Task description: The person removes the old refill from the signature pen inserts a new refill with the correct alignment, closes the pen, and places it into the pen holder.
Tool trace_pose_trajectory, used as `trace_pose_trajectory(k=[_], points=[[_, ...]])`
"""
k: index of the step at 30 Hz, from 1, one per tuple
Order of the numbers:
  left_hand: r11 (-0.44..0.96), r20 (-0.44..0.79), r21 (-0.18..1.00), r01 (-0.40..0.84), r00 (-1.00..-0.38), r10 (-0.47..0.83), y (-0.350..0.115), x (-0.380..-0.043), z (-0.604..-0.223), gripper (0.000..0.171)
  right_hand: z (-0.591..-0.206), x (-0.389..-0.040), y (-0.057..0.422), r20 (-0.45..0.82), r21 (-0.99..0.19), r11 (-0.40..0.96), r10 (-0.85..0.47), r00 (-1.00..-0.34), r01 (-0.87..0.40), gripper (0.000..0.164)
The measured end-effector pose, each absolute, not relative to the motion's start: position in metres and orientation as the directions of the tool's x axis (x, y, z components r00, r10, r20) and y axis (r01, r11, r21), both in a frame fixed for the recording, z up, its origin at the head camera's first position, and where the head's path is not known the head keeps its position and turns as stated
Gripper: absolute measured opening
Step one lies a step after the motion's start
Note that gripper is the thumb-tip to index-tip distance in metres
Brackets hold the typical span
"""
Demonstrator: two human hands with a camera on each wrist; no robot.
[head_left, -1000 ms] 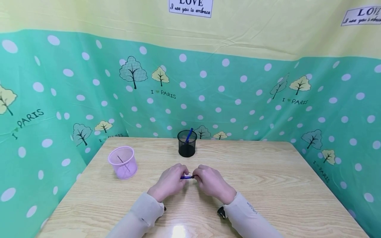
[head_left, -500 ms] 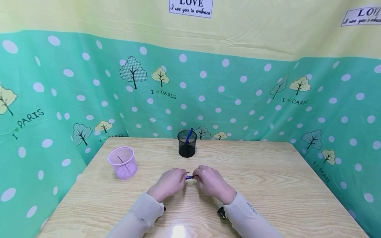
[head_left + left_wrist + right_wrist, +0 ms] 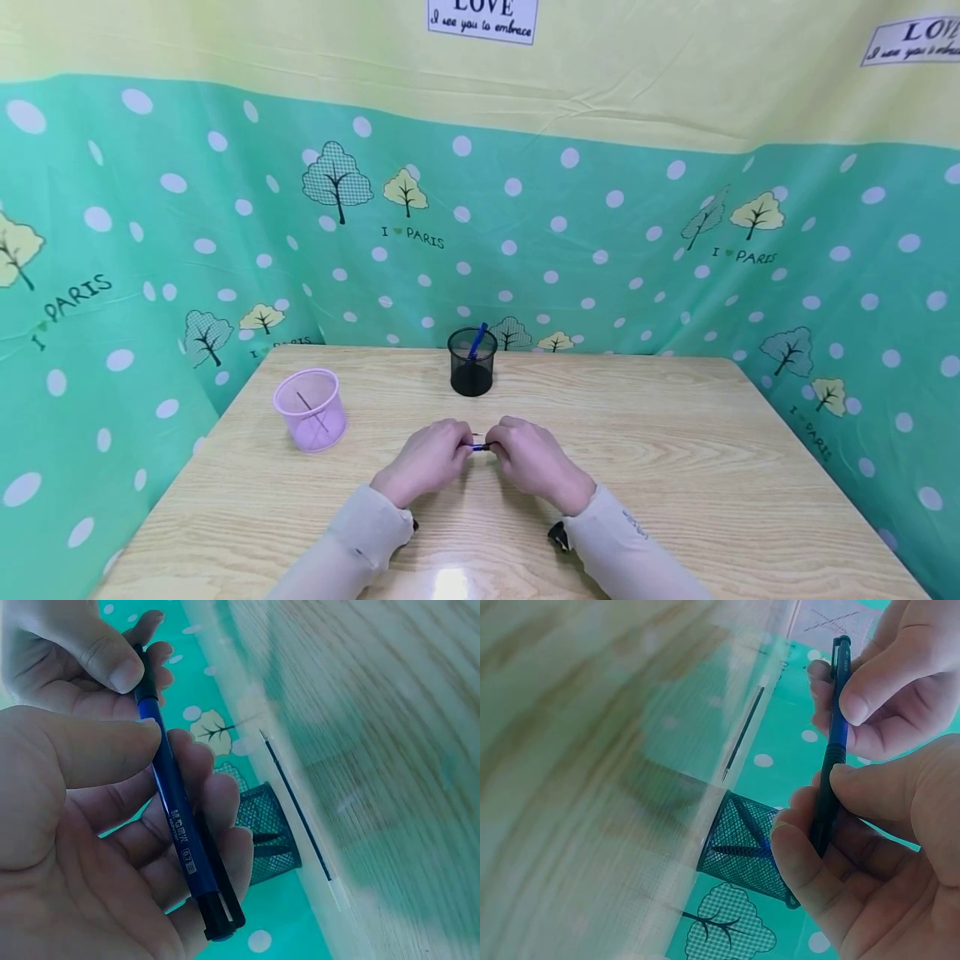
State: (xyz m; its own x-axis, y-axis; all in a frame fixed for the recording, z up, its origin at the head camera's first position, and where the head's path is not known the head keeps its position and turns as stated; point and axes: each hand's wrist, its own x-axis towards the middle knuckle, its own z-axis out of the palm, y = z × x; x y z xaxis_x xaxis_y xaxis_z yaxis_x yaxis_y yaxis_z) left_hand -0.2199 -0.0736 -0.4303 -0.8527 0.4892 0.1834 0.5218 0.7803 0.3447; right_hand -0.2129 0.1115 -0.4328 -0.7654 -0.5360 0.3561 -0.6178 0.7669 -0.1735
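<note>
Both hands hold one blue-barrelled ballpoint pen [image 3: 180, 817] with a black grip and a black clip end, above the middle of the table. My left hand [image 3: 427, 461] pinches the blue barrel between thumb and fingers, the clip end lying along its curled fingers. At the other end, my right hand [image 3: 542, 467] pinches the black grip section [image 3: 829, 784] with thumb and forefinger. A thin, dark pen refill [image 3: 298, 806] with a pale end lies on the table just beyond the hands. In the head view, the hands mostly hide pen and refill.
A black mesh pen holder [image 3: 471, 380] stands at the back middle with a blue pen [image 3: 477, 340] leaning in it. At the left is a pink mesh holder [image 3: 315, 432] with thin dark sticks inside. A patterned curtain [image 3: 600, 250] borders the wooden table [image 3: 637, 425].
My left fingers have shifted right on the pen, closer to the right hand, so less blue barrel shows between them. My right hand has stayed in place.
</note>
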Motion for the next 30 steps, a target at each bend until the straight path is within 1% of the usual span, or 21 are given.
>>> trace_pose_trajectory(k=[5,14,21,25,30], points=[[0.786,0.185,0.349,0.511,-0.860,0.476,-0.0733,-0.2200,-0.4307,0.005,-0.4331,-0.2131,0.1113,0.358,-0.178,0.763,-0.537,-0.764,-0.621,0.012],[0.788,0.208,0.353,0.504,-0.864,0.459,-0.0741,-0.2200,-0.4310,0.012,-0.4327,-0.2137,0.1107,0.358,-0.175,0.763,-0.540,-0.762,-0.622,0.011],[0.788,0.193,0.366,0.495,-0.869,0.456,-0.0731,-0.2190,-0.4297,0.014,-0.4332,-0.2136,0.1109,0.359,-0.160,0.766,-0.542,-0.760,-0.622,0.010],[0.791,0.198,0.351,0.502,-0.865,0.461,-0.0725,-0.2196,-0.4298,0.013,-0.4335,-0.2134,0.1111,0.368,-0.149,0.767,-0.543,-0.755,-0.625,0.011],[0.795,0.173,0.333,0.508,-0.861,0.478,-0.0725,-0.2207,-0.4303,0.018,-0.4337,-0.2130,0.1109,0.378,-0.151,0.764,-0.541,-0.751,-0.627,0.012]])
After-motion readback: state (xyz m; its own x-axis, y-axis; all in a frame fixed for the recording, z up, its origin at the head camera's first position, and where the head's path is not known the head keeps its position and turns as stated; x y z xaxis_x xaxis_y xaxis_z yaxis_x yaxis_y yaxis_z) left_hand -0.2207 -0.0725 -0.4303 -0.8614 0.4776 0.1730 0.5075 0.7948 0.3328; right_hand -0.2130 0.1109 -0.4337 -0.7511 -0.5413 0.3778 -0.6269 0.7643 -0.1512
